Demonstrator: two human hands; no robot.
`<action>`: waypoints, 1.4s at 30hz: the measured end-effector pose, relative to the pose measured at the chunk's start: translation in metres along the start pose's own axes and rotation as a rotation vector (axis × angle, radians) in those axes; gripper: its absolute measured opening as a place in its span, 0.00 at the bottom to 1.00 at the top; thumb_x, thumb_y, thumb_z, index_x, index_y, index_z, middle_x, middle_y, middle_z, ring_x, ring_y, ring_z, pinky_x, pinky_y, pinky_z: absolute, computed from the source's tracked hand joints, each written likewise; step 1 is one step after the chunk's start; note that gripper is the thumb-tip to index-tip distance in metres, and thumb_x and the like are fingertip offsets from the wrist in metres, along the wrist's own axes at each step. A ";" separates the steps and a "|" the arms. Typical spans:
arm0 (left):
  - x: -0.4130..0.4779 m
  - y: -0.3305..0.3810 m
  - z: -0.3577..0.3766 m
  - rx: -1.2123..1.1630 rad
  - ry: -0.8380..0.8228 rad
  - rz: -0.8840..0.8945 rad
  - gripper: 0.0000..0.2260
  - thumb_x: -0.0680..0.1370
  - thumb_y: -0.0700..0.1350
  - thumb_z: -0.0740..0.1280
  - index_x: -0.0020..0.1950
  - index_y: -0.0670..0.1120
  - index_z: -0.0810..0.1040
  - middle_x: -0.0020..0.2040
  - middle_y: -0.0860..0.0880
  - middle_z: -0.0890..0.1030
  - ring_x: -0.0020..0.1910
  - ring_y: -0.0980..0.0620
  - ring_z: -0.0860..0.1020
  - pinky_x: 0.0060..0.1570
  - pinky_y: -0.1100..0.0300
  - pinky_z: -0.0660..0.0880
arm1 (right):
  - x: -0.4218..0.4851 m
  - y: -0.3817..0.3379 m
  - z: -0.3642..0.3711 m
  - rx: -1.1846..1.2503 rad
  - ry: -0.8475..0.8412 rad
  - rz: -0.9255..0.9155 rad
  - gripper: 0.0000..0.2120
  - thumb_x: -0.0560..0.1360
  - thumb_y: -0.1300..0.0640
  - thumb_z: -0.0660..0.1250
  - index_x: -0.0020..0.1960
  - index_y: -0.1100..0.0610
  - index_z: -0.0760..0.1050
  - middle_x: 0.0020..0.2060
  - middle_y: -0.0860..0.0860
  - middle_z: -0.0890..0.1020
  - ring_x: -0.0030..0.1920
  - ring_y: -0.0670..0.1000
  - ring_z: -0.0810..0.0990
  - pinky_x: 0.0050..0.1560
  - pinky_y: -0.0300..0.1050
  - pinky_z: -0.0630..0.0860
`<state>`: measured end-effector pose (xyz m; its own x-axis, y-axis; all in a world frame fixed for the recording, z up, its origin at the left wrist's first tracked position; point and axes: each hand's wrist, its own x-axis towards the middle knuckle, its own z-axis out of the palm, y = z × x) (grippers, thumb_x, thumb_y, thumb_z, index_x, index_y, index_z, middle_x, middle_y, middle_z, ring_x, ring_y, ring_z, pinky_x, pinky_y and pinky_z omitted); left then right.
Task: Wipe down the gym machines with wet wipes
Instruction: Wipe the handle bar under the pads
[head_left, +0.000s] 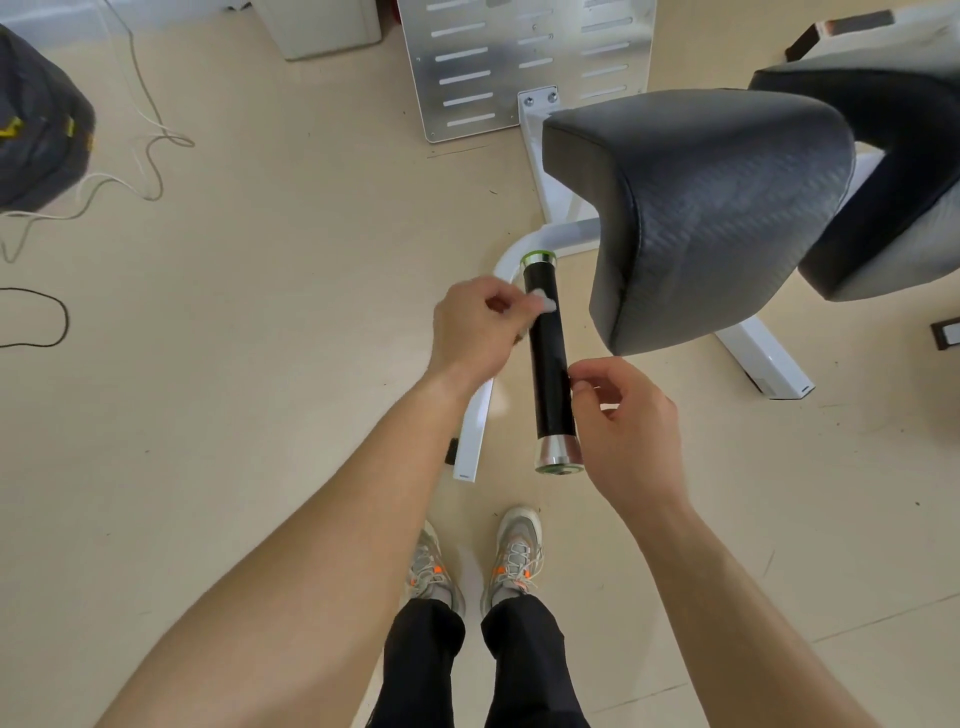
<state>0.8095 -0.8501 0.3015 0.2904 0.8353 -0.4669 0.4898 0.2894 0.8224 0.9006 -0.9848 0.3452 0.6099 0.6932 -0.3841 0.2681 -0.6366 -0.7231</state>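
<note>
Beige floor (260, 312) below, your left fingers (506, 306) tight around a wipe (544, 301) on the black handle (548, 364), right fingers (595, 387) curled beside it, grasp unclear.

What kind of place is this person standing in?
Most likely a gym or home workout room: a dark padded textured seat on a white metal tube frame, a black cylindrical handle grip with silver end caps, and the left hand pressing a small white wipe on it.
</note>
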 end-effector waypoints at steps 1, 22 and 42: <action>-0.016 -0.001 -0.004 0.000 -0.051 0.007 0.10 0.74 0.55 0.75 0.38 0.51 0.83 0.36 0.51 0.84 0.36 0.49 0.81 0.45 0.55 0.80 | -0.001 0.001 0.000 0.011 -0.001 0.012 0.11 0.79 0.62 0.63 0.51 0.49 0.80 0.43 0.40 0.81 0.45 0.39 0.79 0.37 0.31 0.76; -0.042 -0.020 0.009 -0.151 0.087 -0.070 0.05 0.76 0.46 0.73 0.40 0.48 0.82 0.37 0.54 0.83 0.39 0.54 0.82 0.47 0.49 0.82 | -0.003 0.001 -0.003 0.021 -0.036 0.035 0.10 0.80 0.60 0.62 0.52 0.48 0.80 0.45 0.41 0.82 0.45 0.39 0.79 0.34 0.29 0.72; -0.097 0.006 -0.002 -0.292 0.002 -0.066 0.06 0.77 0.38 0.71 0.49 0.47 0.85 0.45 0.53 0.86 0.45 0.53 0.85 0.51 0.56 0.81 | -0.013 -0.005 -0.010 0.054 -0.079 -0.138 0.14 0.78 0.63 0.68 0.59 0.49 0.83 0.51 0.41 0.84 0.50 0.41 0.80 0.45 0.27 0.72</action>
<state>0.7826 -0.9280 0.3525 0.2639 0.8108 -0.5224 0.2508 0.4653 0.8489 0.8987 -0.9941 0.3600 0.5089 0.7986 -0.3213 0.3037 -0.5158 -0.8011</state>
